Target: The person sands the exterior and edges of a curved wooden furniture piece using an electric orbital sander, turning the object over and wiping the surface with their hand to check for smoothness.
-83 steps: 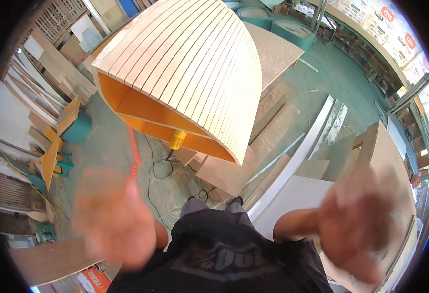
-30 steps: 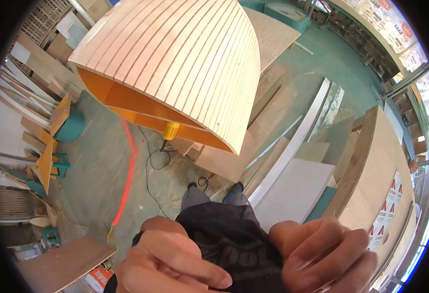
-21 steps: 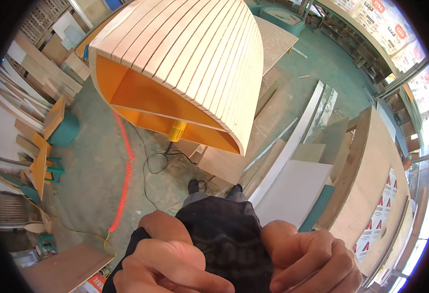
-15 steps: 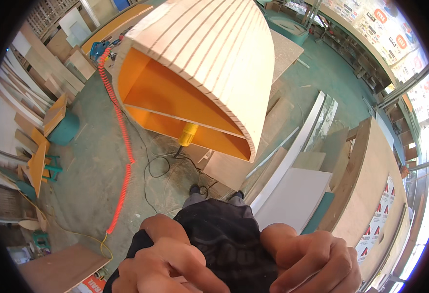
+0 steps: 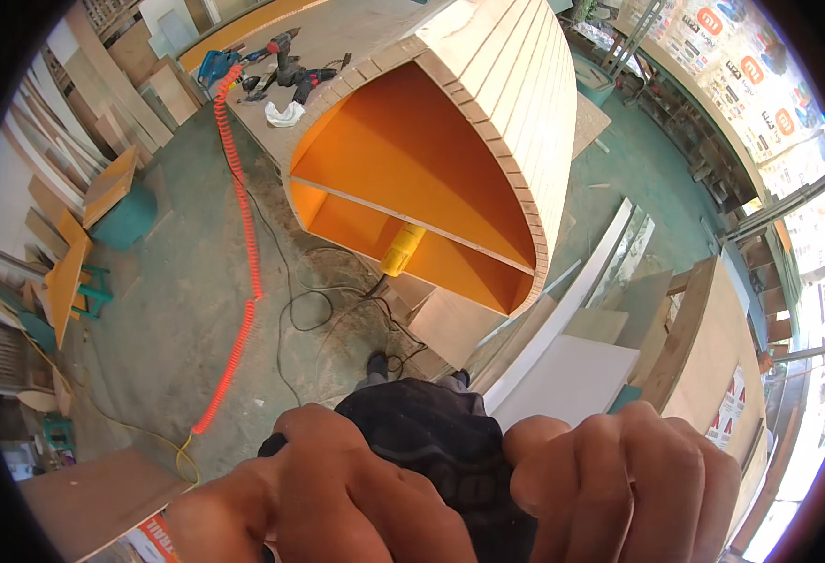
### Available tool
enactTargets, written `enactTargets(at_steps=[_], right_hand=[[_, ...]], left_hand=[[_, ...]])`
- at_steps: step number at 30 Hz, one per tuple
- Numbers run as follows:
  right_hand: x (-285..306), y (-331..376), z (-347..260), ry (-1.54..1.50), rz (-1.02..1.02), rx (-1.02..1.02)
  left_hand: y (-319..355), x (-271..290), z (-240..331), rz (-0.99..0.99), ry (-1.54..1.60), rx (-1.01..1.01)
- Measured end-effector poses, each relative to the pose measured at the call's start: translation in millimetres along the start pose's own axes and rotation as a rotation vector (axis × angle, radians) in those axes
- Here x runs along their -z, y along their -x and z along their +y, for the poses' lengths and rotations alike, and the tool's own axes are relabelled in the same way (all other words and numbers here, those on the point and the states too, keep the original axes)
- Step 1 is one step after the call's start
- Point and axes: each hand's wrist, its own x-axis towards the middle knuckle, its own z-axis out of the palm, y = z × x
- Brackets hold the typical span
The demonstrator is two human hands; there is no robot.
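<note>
Close to my body, my left hand (image 5: 328,488) is raised with its fingers curled in. Beside it on the right, my right hand (image 5: 628,488) is likewise closed, knuckles up. Whatever the fingers may hold is hidden. Beyond them stands a curved, slatted wooden cabinet (image 5: 525,103), its open end facing me and showing an orange interior divided by a shelf (image 5: 366,208). A yellow cylindrical power tool (image 5: 401,249) rests in the lower compartment with its black cord hanging down. Neither hand touches the cabinet.
A red coiled hose (image 5: 246,225) runs down to the floor at left, near loose black cords (image 5: 286,319). Power drills (image 5: 290,73), a blue tool (image 5: 217,68) and a crumpled white item (image 5: 284,114) lie on the table. Boards (image 5: 567,375) lie at right.
Both hands have risen a little in the picture and look larger. The view has shifted, so the cabinet appears farther right and more tools show on the table.
</note>
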Motion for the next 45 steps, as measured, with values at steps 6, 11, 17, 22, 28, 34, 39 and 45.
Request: enactTargets(at_steps=[6, 11, 17, 22, 28, 34, 39, 45], right_hand=[[-12, 2, 37, 0.196, 0.054, 0.337], [-20, 4, 43, 0.379, 0.168, 0.461], [-23, 6, 8, 0.685, 0.222, 0.206], [-18, -2, -11, 0.535, 0.067, 0.226], [-37, 18, -26, 0.782, 0.215, 0.284], [5, 8, -40, 0.986, -0.132, 0.531], [-9, 17, -50, 1.090, -0.077, 0.453], [-5, 20, -44, 0.996, -0.099, 0.441]], left_hand=[[-9, -4, 5, 0.023, -0.264, -0.164], [-8, 13, 16, -0.143, -0.306, -0.094], [-28, -22, 29, 0.012, -0.711, 0.310], [-34, -20, 4, -0.078, -0.507, 0.225], [-40, -12, -17, -0.193, -0.330, 0.163], [-42, -6, -22, -0.309, -0.301, 0.173], [-43, 6, -14, -0.364, -0.195, 0.275], [-25, 7, -16, -0.231, -0.136, 0.191]])
